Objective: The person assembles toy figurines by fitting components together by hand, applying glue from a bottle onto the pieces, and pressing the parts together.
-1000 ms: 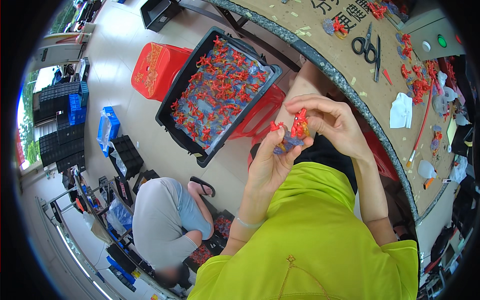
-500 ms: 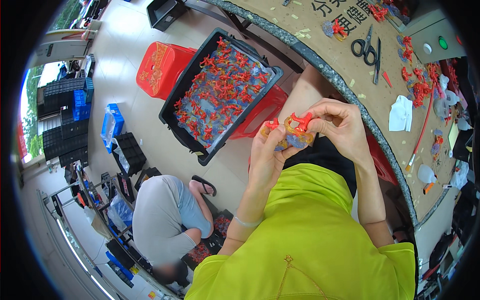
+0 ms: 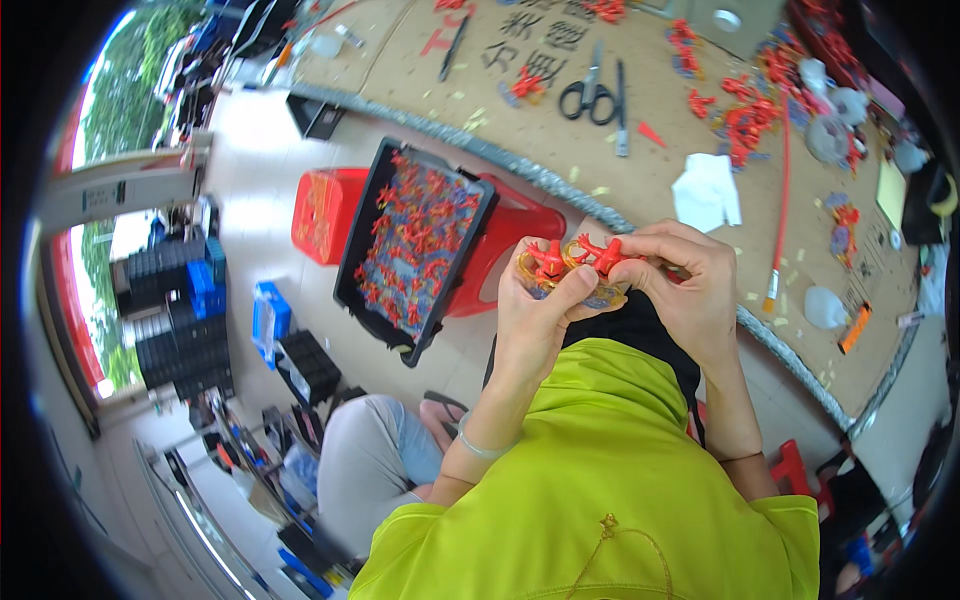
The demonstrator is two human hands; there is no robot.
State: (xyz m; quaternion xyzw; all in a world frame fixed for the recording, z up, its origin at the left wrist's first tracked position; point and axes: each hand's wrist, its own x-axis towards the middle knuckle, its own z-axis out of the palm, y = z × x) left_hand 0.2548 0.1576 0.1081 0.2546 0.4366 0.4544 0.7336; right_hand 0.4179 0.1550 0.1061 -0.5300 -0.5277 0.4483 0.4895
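Above my lap, both hands are closed around small toy figures of red plastic with yellow and clear blue parts. My left hand (image 3: 535,325) grips one red figure (image 3: 547,262) between thumb and fingers. Pinched by the thumb and fingertips of my right hand (image 3: 690,285) is a second red figure (image 3: 602,254), right beside the first. The two figures touch or nearly touch; whether they are joined I cannot tell. Their lower parts are partly covered by my fingers.
A black crate (image 3: 463,245) full of similar figures stands beyond my left hand, near red stools (image 3: 325,215). Scissors (image 3: 588,100), a white cloth (image 3: 706,193), a brush (image 3: 780,215) and more figures lie on the table (image 3: 680,130). A person (image 3: 370,460) crouches at lower left.
My view has swung, so more of the table shows and the crate sits farther left. Both hands keep hold of the figures, which now show their red parts more upright, side by side.
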